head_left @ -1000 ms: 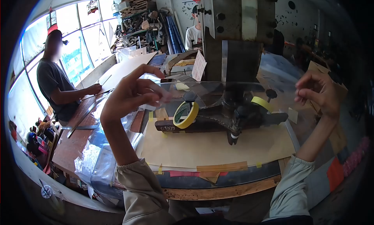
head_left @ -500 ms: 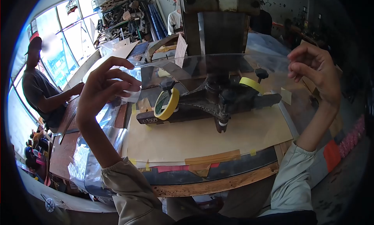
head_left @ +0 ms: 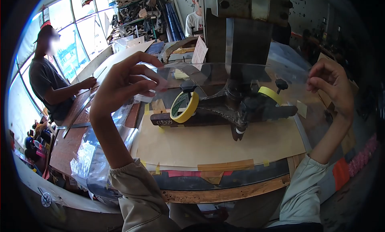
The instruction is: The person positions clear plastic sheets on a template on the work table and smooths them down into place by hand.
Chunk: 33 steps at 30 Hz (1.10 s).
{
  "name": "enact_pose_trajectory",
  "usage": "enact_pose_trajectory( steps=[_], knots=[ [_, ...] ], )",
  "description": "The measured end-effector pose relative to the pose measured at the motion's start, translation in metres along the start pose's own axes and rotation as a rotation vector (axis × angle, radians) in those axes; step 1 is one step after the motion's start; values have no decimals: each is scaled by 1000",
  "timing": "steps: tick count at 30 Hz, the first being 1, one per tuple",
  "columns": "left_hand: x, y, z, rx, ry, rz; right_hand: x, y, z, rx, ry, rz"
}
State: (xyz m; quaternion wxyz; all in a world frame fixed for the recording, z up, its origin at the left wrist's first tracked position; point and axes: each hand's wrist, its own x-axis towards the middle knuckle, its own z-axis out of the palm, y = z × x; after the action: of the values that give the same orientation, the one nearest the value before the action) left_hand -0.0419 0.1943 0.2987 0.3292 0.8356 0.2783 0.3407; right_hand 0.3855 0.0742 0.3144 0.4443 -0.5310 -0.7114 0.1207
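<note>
A clear plastic sheet point(head_left: 216, 70) spans the space between my hands, above the bench and in front of the machine column. My left hand point(head_left: 124, 85) pinches its left edge with bent fingers. On the other side, my right hand point(head_left: 332, 87) is closed on the right edge. Behind and below the sheet is a dark metal clamp point(head_left: 230, 101) with black knobs. A yellow tape roll point(head_left: 192, 109) hangs at its left knob, and another yellow tape roll point(head_left: 269, 94) sits by the right knob. Beneath lies a tan board point(head_left: 224, 141) held with tape pieces.
A large machine column point(head_left: 250, 43) rises at the back. A person point(head_left: 50, 77) works at a red-brown table point(head_left: 72, 151) on the left, where plastic film point(head_left: 90, 159) lies. Another person stands at the back. A wooden strip point(head_left: 224, 194) edges the bench.
The view has shifted, so the scene sits farther right and lower. My left hand has moved slightly inward and my right hand has come down a little, both still on the plastic sheet.
</note>
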Motion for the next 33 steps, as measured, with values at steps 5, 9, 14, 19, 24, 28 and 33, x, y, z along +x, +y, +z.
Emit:
enact_pose_trajectory(
  steps=[5, 9, 14, 19, 24, 28, 33],
  knots=[
    [0, 0, 5, -17, 3, 72, 0, 3, 0, -17, -7, 11],
    [-1, 6, 9, 33, 50, 80, 2, 4, 1, -18, 20, 11],
    [1, 8, 10, -47, 76, 20, 5, 6, -2, -38, 19, -5],
    [1, 9, 15, 32, 203, 296, -7, -2, -5, -121, 234, -196],
    [-52, 52, 27, 218, 350, 473, -64, -33, -15, -250, 222, -358],
    [-116, 60, 43, 273, -75, 448, -147, -42, -23, -227, -59, -266],
    [-206, 43, 125, 194, -308, 130, -224, -30, 13, -249, -325, -36]
  ],
)
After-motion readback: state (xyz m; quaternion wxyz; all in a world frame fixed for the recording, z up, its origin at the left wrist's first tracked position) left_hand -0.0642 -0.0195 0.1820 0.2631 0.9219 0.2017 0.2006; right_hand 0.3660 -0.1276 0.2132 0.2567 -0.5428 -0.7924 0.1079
